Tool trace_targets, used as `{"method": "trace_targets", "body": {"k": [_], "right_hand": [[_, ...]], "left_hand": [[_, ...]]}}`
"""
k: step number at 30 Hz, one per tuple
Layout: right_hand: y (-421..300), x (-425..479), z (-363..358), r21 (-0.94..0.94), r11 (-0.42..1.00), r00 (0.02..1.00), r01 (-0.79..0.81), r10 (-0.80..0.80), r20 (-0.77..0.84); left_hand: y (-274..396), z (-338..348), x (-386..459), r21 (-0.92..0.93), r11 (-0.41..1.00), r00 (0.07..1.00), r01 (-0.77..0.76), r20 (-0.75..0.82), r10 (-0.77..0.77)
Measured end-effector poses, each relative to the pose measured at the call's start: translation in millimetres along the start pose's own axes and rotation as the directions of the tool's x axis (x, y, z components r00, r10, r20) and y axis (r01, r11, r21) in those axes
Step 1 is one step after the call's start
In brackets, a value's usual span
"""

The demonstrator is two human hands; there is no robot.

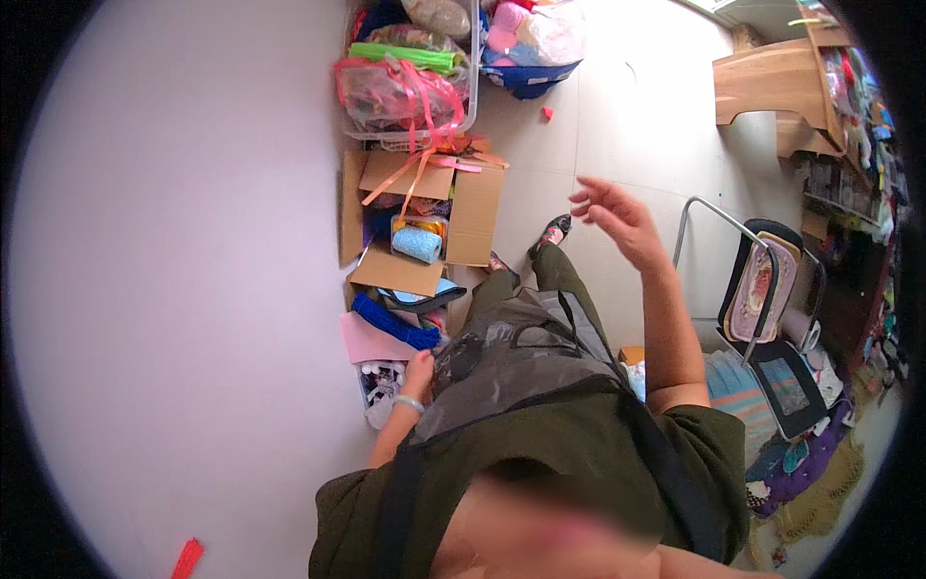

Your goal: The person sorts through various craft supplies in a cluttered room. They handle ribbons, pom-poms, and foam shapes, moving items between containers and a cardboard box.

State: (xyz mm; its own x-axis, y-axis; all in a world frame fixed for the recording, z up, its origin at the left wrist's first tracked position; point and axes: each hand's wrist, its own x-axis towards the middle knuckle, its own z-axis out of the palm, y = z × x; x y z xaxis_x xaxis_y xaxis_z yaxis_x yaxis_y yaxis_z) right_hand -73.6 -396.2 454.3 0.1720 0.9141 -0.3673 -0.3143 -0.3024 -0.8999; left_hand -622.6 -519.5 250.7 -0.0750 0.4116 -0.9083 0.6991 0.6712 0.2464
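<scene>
My left hand (417,376), with a pale bangle (409,403) at the wrist, hangs low beside my grey apron (499,383). Its fingertips are partly hidden, and whether they grip anything is unclear. Close to it are a blue bundle of strips (394,324), a pink sheet (369,339) and a bin of small white and dark items (381,383). Raised over the tiled floor, my right hand (615,221) has its fingers apart and nothing in it. An open cardboard box (474,213) ahead on the left holds a light-blue roll (417,245).
A clear plastic tub (474,87) of wrapped goods and pink ribbons (427,101) stands beyond the box along the white wall (181,253). Beside it is a blue bag (532,76). A metal-framed chair (767,289) and crowded shelves (843,188) line the right.
</scene>
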Motion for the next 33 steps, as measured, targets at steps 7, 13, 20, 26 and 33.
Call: {"method": "trace_targets", "body": {"k": [7,13,20,26,33], "right_hand": [[-223.1,-107.4,-3.5,0.158,0.517,0.461,0.841,-0.838,0.292],[-277.7,-168.0,-5.8,0.267,0.109,0.093,0.957,-0.993,0.073],[-296.5,-193.2,-49.8,0.290,0.213,0.101,0.933,-0.928,0.358],[-309.8,-181.4,-57.7,0.226,0.103,0.005,0.969,-0.919,0.395],[-342.9,-143.0,-93.6,0.064,0.284,0.238,0.957,-0.890,0.389]], "left_hand": [[226.9,28.8,-23.1,0.038,0.941,0.941,-0.336,0.051,0.334],[286.0,57.4,-5.4,0.084,0.807,0.810,-0.584,0.120,0.574],[307.0,60.1,3.2,0.389,0.718,0.816,-0.578,0.257,0.518],[332.4,34.4,13.7,0.325,0.845,0.897,-0.425,0.277,0.344],[390.5,53.8,133.4,0.333,0.743,0.814,-0.580,0.241,0.528]]}}
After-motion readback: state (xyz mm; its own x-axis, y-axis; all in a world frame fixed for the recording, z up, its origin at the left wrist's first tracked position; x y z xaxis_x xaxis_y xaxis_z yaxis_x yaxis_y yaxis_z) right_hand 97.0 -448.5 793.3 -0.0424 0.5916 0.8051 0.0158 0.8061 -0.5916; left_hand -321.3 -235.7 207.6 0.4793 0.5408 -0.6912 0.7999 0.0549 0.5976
